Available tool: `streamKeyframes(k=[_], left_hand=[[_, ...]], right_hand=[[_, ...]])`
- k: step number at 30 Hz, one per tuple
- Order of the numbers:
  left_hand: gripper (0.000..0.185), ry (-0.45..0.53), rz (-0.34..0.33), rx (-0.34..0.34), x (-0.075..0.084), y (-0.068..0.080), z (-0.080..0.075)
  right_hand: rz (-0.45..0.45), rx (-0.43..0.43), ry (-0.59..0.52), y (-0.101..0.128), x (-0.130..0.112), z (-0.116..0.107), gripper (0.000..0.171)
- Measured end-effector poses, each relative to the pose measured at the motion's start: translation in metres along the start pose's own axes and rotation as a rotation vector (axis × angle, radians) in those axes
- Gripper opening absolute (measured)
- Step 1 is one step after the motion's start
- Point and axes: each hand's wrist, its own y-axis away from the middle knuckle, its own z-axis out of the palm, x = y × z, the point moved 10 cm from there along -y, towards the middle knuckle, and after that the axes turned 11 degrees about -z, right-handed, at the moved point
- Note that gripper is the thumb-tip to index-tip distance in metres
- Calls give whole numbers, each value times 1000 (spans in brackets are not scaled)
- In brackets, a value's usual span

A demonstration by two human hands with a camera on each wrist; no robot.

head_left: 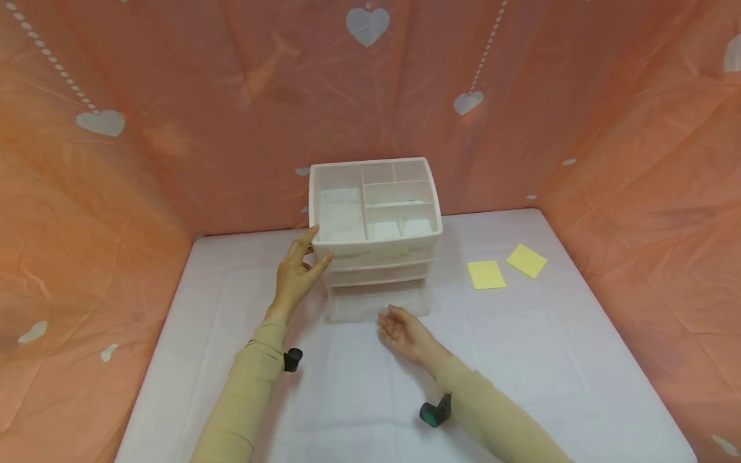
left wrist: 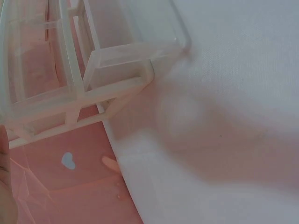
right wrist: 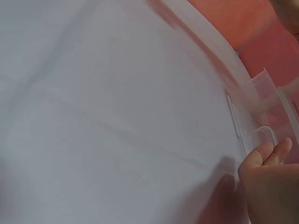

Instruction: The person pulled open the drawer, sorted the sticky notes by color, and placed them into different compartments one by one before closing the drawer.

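A white plastic drawer organizer point(head_left: 370, 242) with a divided top tray stands at the back of the table. My left hand point(head_left: 295, 273) holds its front left corner, thumb on the front and fingers along the side. At the edge of the left wrist view, part of that left hand point(left wrist: 6, 186) shows against the frame. The clear bottom drawer point(head_left: 376, 302) is pulled out at the front. My right hand point(head_left: 408, 334) is at that drawer's front, palm turned up and fingers loosely bent. In the right wrist view its fingertips point(right wrist: 282, 148) are close beside the curved drawer handle point(right wrist: 267, 132).
Two yellow sticky-note pads point(head_left: 486, 274) lie on the white tablecloth point(head_left: 521, 360) right of the organizer. Orange-pink curtains point(head_left: 249, 128) with pale hearts enclose the table at the back and both sides. Small dark cameras point(head_left: 435, 411) are worn on both wrists.
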Motion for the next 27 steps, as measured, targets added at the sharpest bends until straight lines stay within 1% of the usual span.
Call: streamKeyframes(k=[7,9,13,16,22,27], left_hand=[[61,5,-6,-5,-1,0,0],[61,7,-11,-8,-1,0,0],[61,11,-24,-17,-1,0,-1],[61,13,-22,-14,0,0,-1],[62,3,-9,-1,1,0,-2],[62,-2,9,3,2,1,-2]], right_hand=[[55,-69,30,15,12,0,11],[66,-76,46,20,16,-2,11],[57,-62,75,28,20,-9,12],[51,-69,70,32,20,-12,10],[72,-116,54,43,24,-10,11],[46,-96,60,46,26,-10,7]])
